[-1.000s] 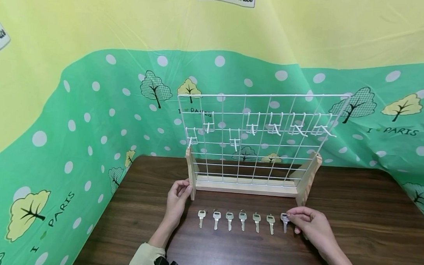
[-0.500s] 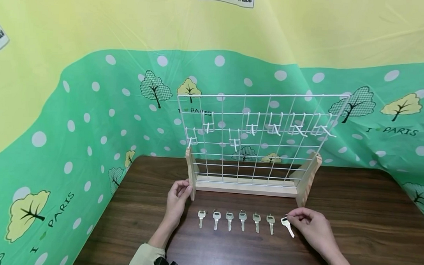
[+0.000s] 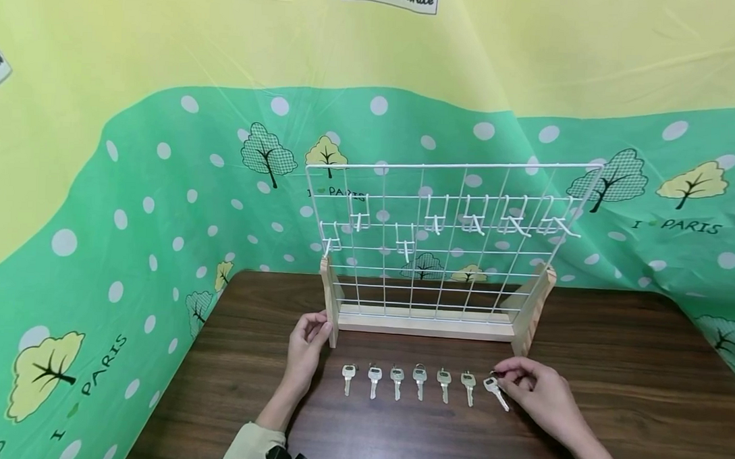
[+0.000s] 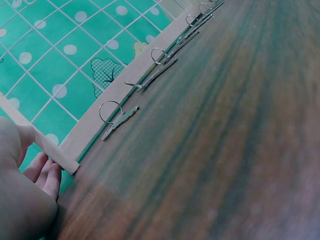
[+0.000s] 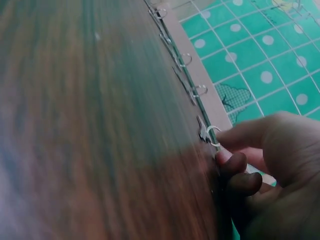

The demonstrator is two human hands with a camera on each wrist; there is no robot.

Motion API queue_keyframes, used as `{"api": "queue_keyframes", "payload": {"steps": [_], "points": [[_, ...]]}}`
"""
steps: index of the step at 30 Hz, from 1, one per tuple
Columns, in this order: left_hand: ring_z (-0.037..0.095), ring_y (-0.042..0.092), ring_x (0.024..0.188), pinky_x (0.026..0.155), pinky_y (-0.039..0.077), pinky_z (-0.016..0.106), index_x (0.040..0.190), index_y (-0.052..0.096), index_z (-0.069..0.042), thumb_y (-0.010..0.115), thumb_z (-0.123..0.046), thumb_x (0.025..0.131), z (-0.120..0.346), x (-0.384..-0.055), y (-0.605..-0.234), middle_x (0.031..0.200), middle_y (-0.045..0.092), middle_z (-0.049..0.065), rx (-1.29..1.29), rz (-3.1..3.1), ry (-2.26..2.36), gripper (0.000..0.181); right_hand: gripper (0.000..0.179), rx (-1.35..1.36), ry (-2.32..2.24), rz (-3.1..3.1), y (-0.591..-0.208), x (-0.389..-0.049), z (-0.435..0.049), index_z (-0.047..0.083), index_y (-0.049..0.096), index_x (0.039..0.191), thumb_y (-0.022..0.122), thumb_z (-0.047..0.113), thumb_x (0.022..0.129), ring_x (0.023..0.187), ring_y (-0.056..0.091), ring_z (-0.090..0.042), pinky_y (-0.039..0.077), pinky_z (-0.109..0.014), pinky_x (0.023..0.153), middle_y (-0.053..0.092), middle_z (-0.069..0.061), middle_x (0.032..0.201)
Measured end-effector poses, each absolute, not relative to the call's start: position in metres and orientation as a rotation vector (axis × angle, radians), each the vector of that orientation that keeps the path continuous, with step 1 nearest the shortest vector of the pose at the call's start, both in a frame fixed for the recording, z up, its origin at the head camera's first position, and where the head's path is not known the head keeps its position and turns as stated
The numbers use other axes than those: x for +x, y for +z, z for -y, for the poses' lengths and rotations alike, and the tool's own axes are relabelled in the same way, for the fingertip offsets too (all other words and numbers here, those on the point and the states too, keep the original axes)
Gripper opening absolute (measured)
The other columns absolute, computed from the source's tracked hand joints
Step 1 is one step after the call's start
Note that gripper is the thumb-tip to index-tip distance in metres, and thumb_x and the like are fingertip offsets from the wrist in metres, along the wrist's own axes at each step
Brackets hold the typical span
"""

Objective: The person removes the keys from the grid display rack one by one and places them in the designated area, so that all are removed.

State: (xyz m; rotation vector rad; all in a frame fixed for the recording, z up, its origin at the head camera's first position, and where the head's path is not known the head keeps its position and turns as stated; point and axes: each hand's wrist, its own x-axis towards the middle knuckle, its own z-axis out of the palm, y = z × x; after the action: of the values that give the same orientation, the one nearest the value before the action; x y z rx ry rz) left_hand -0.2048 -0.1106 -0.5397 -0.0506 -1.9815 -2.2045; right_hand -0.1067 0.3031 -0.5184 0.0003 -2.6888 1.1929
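In the head view a white wire grid rack (image 3: 425,327) with wooden side supports stands on the table. My left hand (image 3: 305,347) holds its left wooden support (image 4: 47,145), with thumb and fingers on either side of the wood. My right hand (image 3: 538,395) pinches the small metal ring (image 5: 214,136) of the rightmost silver key (image 3: 497,394), between thumb and index finger. That key lies slanted, its blade toward the lower right. Several more silver keys (image 3: 420,374) lie in a row to its left, each blade pointing toward me.
Several white hooks (image 3: 436,222) hang on the grid, most along an upper wire and two lower at the left. The dark wooden table (image 3: 641,388) reaches back to a green and yellow printed cloth (image 3: 182,149) behind and on the left.
The rightmost key has turned from straight to slanted, its blade swinging right. My right fingers have shifted from the key's head to its ring. The left hand stays on the rack.
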Motion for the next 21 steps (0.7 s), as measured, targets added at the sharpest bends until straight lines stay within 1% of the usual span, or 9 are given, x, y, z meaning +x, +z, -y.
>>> {"api": "queue_keyframes", "payload": {"steps": [3,6,10,14,18,21], "points": [[0.018,0.063,0.128,0.106,0.053,0.016,0.12,0.055,0.018,0.067,0.001,0.108,0.111,-0.204,-0.539,0.141,0.064,0.027,-0.05,1.986,-2.205,0.024,0.033,0.122,1.212,2.634,-0.521,-0.107,-0.306,0.013,0.079,0.108,0.09,-0.006,0.084,0.061,0.052,-0.003,0.043,-0.024,0.053,0.067,0.003,0.09],[0.021,0.063,0.13,0.106,0.053,0.016,0.12,0.055,0.018,0.068,0.001,0.108,0.11,-0.204,-0.539,0.142,0.064,0.027,-0.041,1.986,-2.207,0.024,0.038,0.237,1.229,2.592,-0.523,-0.107,-0.31,0.015,0.079,0.109,0.094,-0.005,0.081,0.062,0.052,-0.004,0.043,-0.023,0.052,0.066,0.001,0.094],[0.019,0.063,0.129,0.106,0.053,0.016,0.121,0.055,0.018,0.068,0.002,0.108,0.11,-0.205,-0.54,0.141,0.064,0.027,-0.029,1.98,-2.216,0.025,0.036,0.312,1.225,2.592,-0.523,-0.106,-0.314,0.019,0.082,0.106,0.096,-0.002,0.08,0.062,0.05,-0.003,0.043,-0.023,0.052,0.066,0.003,0.093],[0.015,0.063,0.126,0.106,0.053,0.016,0.121,0.054,0.019,0.067,0.002,0.108,0.11,-0.205,-0.54,0.141,0.063,0.027,-0.034,1.974,-2.221,0.025,0.033,0.338,1.169,2.583,-0.525,-0.107,-0.315,0.02,0.084,0.101,0.097,-0.002,0.079,0.063,0.049,-0.002,0.04,-0.022,0.052,0.066,0.005,0.091],[0.017,0.063,0.129,0.106,0.053,0.017,0.12,0.054,0.019,0.067,0.002,0.108,0.11,-0.205,-0.541,0.143,0.064,0.028,-0.042,1.978,-2.216,0.025,0.032,0.326,1.112,2.565,-0.528,-0.109,-0.314,0.02,0.085,0.096,0.098,-0.002,0.077,0.062,0.047,-0.001,0.038,-0.021,0.052,0.065,0.006,0.088],[0.02,0.063,0.13,0.107,0.053,0.016,0.119,0.054,0.018,0.067,0.002,0.108,0.11,-0.205,-0.541,0.144,0.064,0.028,-0.035,1.981,-2.213,0.024,0.033,0.318,1.091,2.565,-0.531,-0.109,-0.313,0.021,0.084,0.096,0.098,-0.001,0.076,0.061,0.046,-0.001,0.038,-0.021,0.052,0.063,0.007,0.087]]}}
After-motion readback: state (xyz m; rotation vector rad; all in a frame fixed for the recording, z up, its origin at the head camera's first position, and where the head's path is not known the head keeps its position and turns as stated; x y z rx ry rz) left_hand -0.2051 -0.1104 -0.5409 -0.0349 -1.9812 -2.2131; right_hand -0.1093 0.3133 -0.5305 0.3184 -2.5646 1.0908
